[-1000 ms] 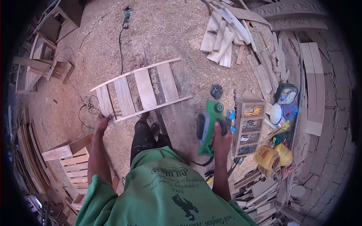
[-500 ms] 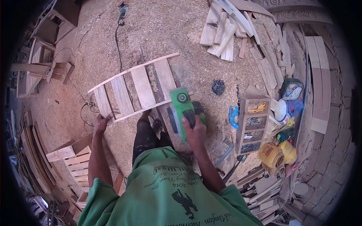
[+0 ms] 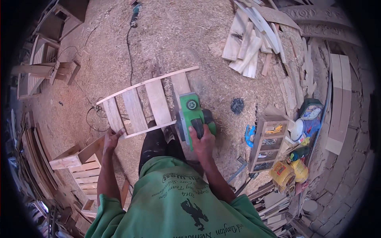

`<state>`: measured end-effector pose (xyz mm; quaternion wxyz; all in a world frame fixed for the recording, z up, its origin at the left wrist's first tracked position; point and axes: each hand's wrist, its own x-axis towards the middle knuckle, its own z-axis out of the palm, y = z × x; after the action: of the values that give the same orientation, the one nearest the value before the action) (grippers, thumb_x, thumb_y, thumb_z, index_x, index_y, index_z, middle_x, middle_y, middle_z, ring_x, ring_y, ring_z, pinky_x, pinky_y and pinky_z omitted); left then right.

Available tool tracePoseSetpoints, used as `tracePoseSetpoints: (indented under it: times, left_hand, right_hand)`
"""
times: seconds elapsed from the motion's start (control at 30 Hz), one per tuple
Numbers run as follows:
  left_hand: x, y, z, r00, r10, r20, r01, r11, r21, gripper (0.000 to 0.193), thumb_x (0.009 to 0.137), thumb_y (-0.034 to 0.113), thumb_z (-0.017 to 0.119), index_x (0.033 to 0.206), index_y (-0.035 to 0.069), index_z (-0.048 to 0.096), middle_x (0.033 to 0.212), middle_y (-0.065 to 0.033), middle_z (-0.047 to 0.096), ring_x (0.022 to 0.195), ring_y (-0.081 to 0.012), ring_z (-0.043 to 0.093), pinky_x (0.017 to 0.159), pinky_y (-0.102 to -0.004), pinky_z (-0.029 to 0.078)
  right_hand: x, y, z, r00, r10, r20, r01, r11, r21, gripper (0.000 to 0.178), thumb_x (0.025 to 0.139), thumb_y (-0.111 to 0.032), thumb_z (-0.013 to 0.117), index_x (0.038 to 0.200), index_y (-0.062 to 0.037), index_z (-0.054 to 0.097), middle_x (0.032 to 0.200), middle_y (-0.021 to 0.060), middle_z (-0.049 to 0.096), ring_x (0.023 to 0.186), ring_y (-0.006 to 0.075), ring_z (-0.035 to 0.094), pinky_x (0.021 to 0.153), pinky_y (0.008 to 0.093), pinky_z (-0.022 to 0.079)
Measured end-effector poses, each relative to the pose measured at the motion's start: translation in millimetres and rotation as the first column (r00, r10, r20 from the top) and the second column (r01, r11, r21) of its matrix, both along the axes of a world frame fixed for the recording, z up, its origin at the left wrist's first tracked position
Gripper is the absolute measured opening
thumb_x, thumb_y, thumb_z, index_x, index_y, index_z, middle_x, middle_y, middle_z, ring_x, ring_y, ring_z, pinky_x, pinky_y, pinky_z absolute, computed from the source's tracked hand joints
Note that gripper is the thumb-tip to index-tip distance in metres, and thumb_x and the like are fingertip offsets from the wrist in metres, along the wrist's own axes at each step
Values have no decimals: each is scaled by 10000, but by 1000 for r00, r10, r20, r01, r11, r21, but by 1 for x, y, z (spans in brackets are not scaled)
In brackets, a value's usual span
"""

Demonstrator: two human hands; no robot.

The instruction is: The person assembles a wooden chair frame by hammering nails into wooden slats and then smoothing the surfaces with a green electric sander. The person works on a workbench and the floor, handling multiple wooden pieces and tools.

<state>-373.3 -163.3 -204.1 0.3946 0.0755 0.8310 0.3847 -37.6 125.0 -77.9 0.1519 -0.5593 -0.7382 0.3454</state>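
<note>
A pale wooden slatted frame (image 3: 158,104), like a short ladder with several wide slats between two thin rails, lies tilted in front of my legs. My left hand (image 3: 114,139) is closed on its near left corner, thumb over the rail. My right hand (image 3: 204,143) grips the black rear handle of a green belt sander (image 3: 189,103) with a round knob at its front. The sander sits at the frame's right end, covering the near rail's end and part of the last slat. Its underside is hidden.
Sawdust covers the floor (image 3: 190,43). Offcut boards (image 3: 248,47) lie far right. To the right stand a divided wooden box (image 3: 266,142) of fasteners, a blue tool (image 3: 249,136) and yellow containers (image 3: 282,172). A slatted crate (image 3: 85,174) is near my left arm. A corded tool (image 3: 135,16) lies far ahead.
The frame appears lower and slightly right in the picture, as does much of the scene. The sander now stands further forward relative to my body, covering more of the frame's right end. Both grips hold.
</note>
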Motion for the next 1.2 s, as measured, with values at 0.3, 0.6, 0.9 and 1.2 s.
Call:
tracePoseSetpoints:
  times: [0.3, 0.6, 0.9, 1.2]
  left_hand:
    - [-6, 4, 5, 998, -58, 31, 60, 995, -73, 704, 869, 474, 909, 1317, -22, 686, 1125, -137, 770, 983, -219, 712, 878, -374, 566]
    - [85, 10, -3, 965, -64, 256, -26, 942, 336, 605, 970, 194, 830, 1449, -37, 542, 1298, -138, 734, 1207, -233, 695, 1090, -380, 524]
    - [136, 111, -5, 962, -212, 175, 171, 960, 220, 537, 932, 97, 800, 1422, -11, 609, 1170, -149, 786, 1044, -226, 732, 980, -365, 556]
    - [116, 96, -2, 903, -408, 136, 340, 872, 352, 606, 947, 135, 823, 1493, 31, 582, 869, -31, 696, 760, -123, 598, 697, -322, 488]
  right_hand:
    - [-66, 52, 6, 996, 3, -91, -12, 995, -102, 518, 978, -466, 794, 1123, 20, 690, 904, 259, 744, 817, 433, 745, 732, 524, 566]
    - [56, 14, 64, 960, -196, -200, 130, 945, -299, 422, 1024, -438, 770, 1019, -29, 666, 709, 48, 648, 590, 147, 645, 550, 351, 516]
    - [158, -53, 79, 921, -372, -117, 319, 891, -323, 408, 1034, -440, 762, 1007, -45, 663, 664, 6, 611, 549, 106, 603, 511, 304, 491]
    - [156, -80, 56, 941, -319, -109, 271, 907, -321, 421, 1009, -441, 794, 1023, -32, 698, 665, 34, 638, 536, 114, 610, 501, 320, 493]
